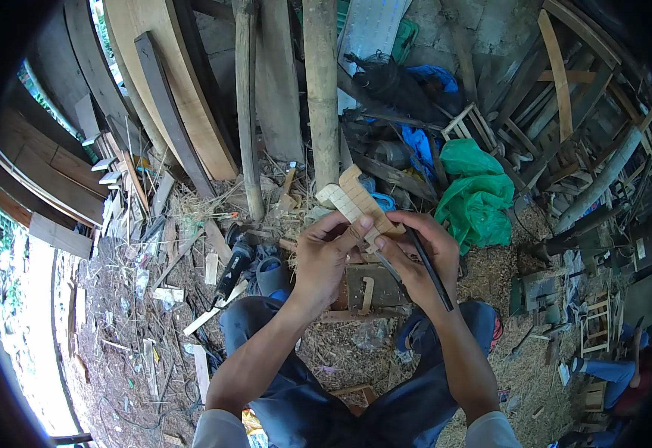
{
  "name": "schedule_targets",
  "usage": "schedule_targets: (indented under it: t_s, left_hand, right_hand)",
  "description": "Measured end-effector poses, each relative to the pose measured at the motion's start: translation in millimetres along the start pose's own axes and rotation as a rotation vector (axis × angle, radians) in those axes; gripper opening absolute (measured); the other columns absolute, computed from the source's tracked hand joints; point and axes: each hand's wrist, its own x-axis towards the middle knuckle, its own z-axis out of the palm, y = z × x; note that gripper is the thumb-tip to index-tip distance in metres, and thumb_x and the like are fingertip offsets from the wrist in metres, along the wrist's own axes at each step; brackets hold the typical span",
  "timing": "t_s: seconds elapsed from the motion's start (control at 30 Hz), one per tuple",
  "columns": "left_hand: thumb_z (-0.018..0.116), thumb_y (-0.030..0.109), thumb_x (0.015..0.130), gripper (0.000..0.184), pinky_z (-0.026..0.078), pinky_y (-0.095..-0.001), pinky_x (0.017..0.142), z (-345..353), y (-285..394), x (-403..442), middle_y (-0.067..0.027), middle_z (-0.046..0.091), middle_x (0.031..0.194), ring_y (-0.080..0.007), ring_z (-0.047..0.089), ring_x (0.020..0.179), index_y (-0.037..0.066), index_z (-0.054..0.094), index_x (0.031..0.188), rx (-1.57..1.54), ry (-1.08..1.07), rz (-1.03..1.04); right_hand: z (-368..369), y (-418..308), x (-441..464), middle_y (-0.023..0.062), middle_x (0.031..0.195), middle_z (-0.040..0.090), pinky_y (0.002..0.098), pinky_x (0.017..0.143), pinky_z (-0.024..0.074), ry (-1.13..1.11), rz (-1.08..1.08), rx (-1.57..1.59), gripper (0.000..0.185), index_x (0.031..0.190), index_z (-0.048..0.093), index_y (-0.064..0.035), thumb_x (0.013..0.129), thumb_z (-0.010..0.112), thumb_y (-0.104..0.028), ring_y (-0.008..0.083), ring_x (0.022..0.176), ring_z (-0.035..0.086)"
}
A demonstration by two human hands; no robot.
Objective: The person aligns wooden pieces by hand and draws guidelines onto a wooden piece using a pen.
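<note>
My left hand point(327, 250) is closed around two small carved wooden pieces, its thumb pressed on top of them. One is a pale piece point(335, 196) with lines across it; the tan piece point(353, 181) beside it has a hooked end. On their other side, my right hand point(429, 243) is closed, with its fingertips against the wood. A long, thin dark tool point(432, 272) runs through the right hand and points back toward my forearm; its exact kind is unclear. Below the hands, a wooden block point(374, 287) carries another small piece of wood point(367, 293).
An angle grinder point(234, 270) lies on the shaving-covered floor at left, among wood scraps. Bamboo poles point(320, 89) and planks point(169, 89) stand ahead. A green plastic bag point(476, 196) sits to the right. Another person's leg point(608, 373) shows at the far right.
</note>
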Motion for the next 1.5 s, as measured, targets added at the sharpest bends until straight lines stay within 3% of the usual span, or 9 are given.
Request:
schedule_targets:
  t_s: [0.27, 0.47, 0.53, 0.97, 1.27, 1.33, 1.5]
  left_hand:
    - [0.065, 0.021, 0.088, 0.024, 0.05, -0.024, 0.058, -1, 11, 3, -0.0083, 0.065, 0.085, -0.0115, 0.062, 0.069, -0.002, 0.065, 0.097, -0.127, -0.085, -0.08]
    - [0.064, 0.02, 0.089, 0.025, 0.053, -0.0251, 0.057, -2, 13, 4, -0.0098, 0.066, 0.086, -0.0142, 0.064, 0.071, -0.003, 0.063, 0.098, -0.051, -0.06, 0.007]
    - [0.065, 0.019, 0.088, 0.024, 0.054, -0.0251, 0.057, -2, 14, 4, -0.0101, 0.066, 0.087, -0.0141, 0.064, 0.071, -0.003, 0.063, 0.098, -0.001, -0.061, 0.022]
    - [0.066, 0.017, 0.087, 0.023, 0.054, -0.025, 0.061, 0, 13, 4, -0.0109, 0.067, 0.087, -0.0137, 0.064, 0.071, -0.004, 0.065, 0.098, -0.001, -0.056, 0.072]
    - [0.066, 0.017, 0.087, 0.024, 0.054, -0.0249, 0.06, 1, 16, 2, -0.01, 0.067, 0.087, -0.0144, 0.065, 0.072, -0.004, 0.065, 0.099, 0.002, -0.078, 0.084]
    - [0.067, 0.017, 0.087, 0.024, 0.054, -0.025, 0.059, 1, 15, 2, -0.0102, 0.067, 0.087, -0.0148, 0.065, 0.071, -0.004, 0.065, 0.098, -0.012, -0.08, 0.093]
    - [0.067, 0.016, 0.086, 0.023, 0.055, -0.0252, 0.059, 1, 15, 2, -0.0104, 0.067, 0.086, -0.015, 0.065, 0.071, -0.004, 0.065, 0.097, -0.006, -0.076, 0.087]
  right_hand:
    - [-1, -1, 0, 0.0122, 0.102, 0.061, 0.0264, 0.075, 0.0571, -0.003, 0.019, 0.013, 0.03, 0.106, 0.062, 0.0017, 0.076, 0.069, 0.004, 0.0186, 0.086, 0.067]
    - [-4, -1, 0, 0.0106, 0.104, 0.06, 0.0285, 0.077, 0.0568, -0.038, 0.015, 0.001, 0.032, 0.106, 0.062, 0.0006, 0.076, 0.071, 0.001, 0.0161, 0.089, 0.064]
    - [-4, -3, 0, 0.0138, 0.104, 0.061, 0.0275, 0.075, 0.0576, -0.032, 0.004, 0.018, 0.031, 0.106, 0.062, 0.0021, 0.076, 0.069, 0.005, 0.0199, 0.089, 0.066]
    - [-5, -6, 2, 0.0137, 0.105, 0.061, 0.0272, 0.075, 0.0574, -0.047, -0.01, 0.012, 0.034, 0.107, 0.061, 0.0022, 0.074, 0.07, 0.005, 0.0197, 0.088, 0.067]
    - [-17, -13, 1, 0.0112, 0.089, 0.063, 0.0243, 0.068, 0.0465, 0.074, -0.184, -0.149, 0.026, 0.108, 0.062, -0.0002, 0.083, 0.065, -0.005, 0.0154, 0.078, 0.062]
    - [-15, -12, -2, 0.0102, 0.084, 0.063, 0.0236, 0.068, 0.0458, 0.221, -0.226, -0.14, 0.021, 0.103, 0.061, 0.002, 0.082, 0.063, -0.002, 0.014, 0.075, 0.06]
    - [-8, -13, -9, 0.0093, 0.08, 0.062, 0.0229, 0.063, 0.0454, 0.227, -0.234, 0.028, 0.015, 0.091, 0.059, 0.0027, 0.078, 0.065, -0.001, 0.0112, 0.067, 0.057]
